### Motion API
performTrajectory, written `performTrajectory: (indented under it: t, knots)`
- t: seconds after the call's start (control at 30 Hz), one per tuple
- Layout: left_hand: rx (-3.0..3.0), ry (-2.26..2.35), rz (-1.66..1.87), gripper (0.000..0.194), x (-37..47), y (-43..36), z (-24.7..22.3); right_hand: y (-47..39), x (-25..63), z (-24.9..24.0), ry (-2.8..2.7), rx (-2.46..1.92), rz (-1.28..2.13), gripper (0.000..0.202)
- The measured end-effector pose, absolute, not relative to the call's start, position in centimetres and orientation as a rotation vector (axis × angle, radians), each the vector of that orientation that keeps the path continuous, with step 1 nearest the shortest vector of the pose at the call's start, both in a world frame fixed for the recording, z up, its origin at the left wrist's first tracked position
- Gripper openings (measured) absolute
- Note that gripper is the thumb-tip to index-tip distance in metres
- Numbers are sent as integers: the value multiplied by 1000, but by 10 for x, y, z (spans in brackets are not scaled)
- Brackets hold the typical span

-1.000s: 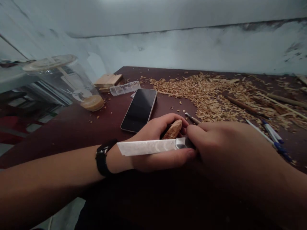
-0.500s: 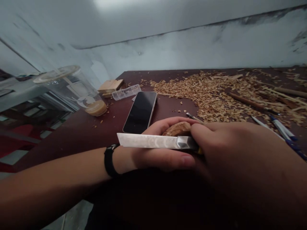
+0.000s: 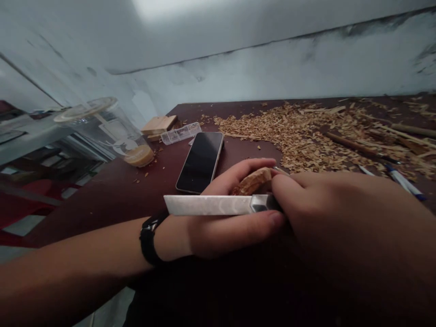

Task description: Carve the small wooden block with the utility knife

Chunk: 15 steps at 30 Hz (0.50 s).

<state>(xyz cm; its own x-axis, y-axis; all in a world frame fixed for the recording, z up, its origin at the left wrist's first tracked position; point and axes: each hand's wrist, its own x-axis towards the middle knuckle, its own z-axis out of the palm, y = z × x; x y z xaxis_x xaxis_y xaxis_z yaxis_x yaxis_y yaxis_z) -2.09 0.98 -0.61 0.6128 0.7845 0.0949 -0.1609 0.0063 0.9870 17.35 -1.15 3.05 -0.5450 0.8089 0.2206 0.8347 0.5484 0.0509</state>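
Note:
My left hand (image 3: 218,229), with a black band at the wrist, is wrapped round a piece of carved wood (image 3: 255,180). Much of the wood is hidden behind the fingers and the blade. In my closed right hand (image 3: 334,218) is a utility knife (image 3: 211,205), its long blade pointing left across the left palm. The right fingers cover the knife's handle. Both hands meet close to the wood, and the left thumb lies just below the blade. Beyond the left hand a black-screened phone (image 3: 200,161) lies on the table.
Wood shavings (image 3: 306,131) cover the back right of the dark red table (image 3: 112,200). Among them lie a brown-handled tool (image 3: 354,146) and a blue-white pen (image 3: 405,181). A plastic cup (image 3: 136,152), a clear case (image 3: 180,133) and wood blocks (image 3: 159,125) stand left.
The left wrist has shifted slightly left and down, and the left fingers have risen a little. The piece of wood has turned slightly in the left hand. The blade sits a little lower.

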Motion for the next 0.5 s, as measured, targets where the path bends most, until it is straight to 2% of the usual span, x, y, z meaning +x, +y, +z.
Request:
performTrajectory:
  t: [0.07,0.23,0.5]
  knots:
    - [1431,570,822,71,-19,10,-7,-7,173,33,-2649,-1467,-196,16]
    - [1513,708,839,51,-15,8,-8,4,175,39,-2741,-1550,-223,16]
    - [1581,861,936,44,-8,0,-4,7,174,32,-2587,-1552,-414,13]
